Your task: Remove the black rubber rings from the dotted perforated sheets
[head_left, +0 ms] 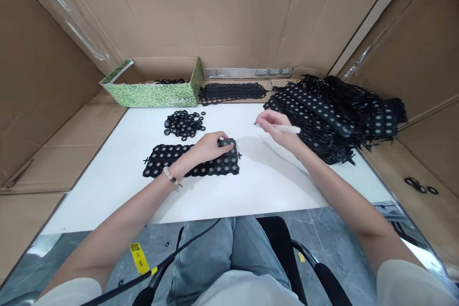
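On the white table (201, 201) lies a black sheet (168, 153) with rows of round grey-centred pieces. My left hand (204, 149) rests across its right half, thumb and fingers closed around the upper right corner. Part of the sheet is hidden beneath that hand. To the right and slightly farther off, my right hand (278, 126) is raised above the table, gripping a slim white pen-like tool (289, 129). The tool's thin dark tip points left, apart from the sheet. Just behind the sheet is a loose pile of small black rings (182, 124).
A green-patterned cardboard box (154, 95) with black pieces inside stands at the back left. Beside it lies a perforated black strip (234, 92). Black dotted sheets (322, 114) are heaped at the back right. Several loose rings (418, 185) lie far right. Cardboard walls (201, 14) surround the table.
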Available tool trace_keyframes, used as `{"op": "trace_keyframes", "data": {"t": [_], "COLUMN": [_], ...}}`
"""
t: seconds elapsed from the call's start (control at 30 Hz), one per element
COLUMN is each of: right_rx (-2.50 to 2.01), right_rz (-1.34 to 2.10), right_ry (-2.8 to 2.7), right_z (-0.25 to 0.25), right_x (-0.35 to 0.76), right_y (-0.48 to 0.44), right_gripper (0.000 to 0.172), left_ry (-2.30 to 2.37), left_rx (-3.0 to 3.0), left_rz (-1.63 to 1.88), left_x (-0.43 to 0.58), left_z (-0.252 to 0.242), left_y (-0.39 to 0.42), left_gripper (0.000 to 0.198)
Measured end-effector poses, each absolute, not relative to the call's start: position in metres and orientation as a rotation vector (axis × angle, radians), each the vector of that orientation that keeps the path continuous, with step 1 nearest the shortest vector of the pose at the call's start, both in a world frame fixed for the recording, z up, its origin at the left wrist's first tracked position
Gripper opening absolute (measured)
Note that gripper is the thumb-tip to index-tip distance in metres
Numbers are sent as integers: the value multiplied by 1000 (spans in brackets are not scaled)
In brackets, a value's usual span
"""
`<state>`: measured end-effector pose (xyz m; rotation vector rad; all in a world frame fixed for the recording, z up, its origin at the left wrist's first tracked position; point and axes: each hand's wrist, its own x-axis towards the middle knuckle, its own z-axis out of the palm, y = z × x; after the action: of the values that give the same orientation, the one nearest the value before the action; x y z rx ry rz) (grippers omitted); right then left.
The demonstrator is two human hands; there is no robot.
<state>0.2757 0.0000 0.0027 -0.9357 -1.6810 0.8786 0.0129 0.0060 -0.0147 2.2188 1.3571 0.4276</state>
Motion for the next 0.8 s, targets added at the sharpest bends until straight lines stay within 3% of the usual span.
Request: {"op": "trace_keyframes", "data": {"t": [0.13, 0.23, 0.3, 0.47, 0.63, 0.8], "right_rx": [-874, -991, -1076, -1145, -1213, -1244], "right_rz": [1324, 1438, 1429, 1265, 1020, 977], "right_ry": [-1512, -1543, -1577, -1724, -1744, -1754], "right_z": [4, 1, -1, -3, 2, 4], "right_x": [262, 255, 251, 246, 245, 244], "right_y": [-9, -17, -22, -32, -34, -34], "right_gripper": [63, 80, 69, 22, 8, 8], "left_ry": [1232, 1208, 1231, 1237, 1239, 1200], "left_rx": [2153, 2063, 1999, 1889, 1844, 1755], "left_rz": [583, 638, 638, 715, 744, 795], "left_x": [15, 11, 11, 16, 19, 22], "left_z": [-25, -29, -28, -26, -25, -23], "left_y": [9, 7, 5, -1, -4, -7], "left_gripper": [30, 24, 25, 28, 27, 28]}}
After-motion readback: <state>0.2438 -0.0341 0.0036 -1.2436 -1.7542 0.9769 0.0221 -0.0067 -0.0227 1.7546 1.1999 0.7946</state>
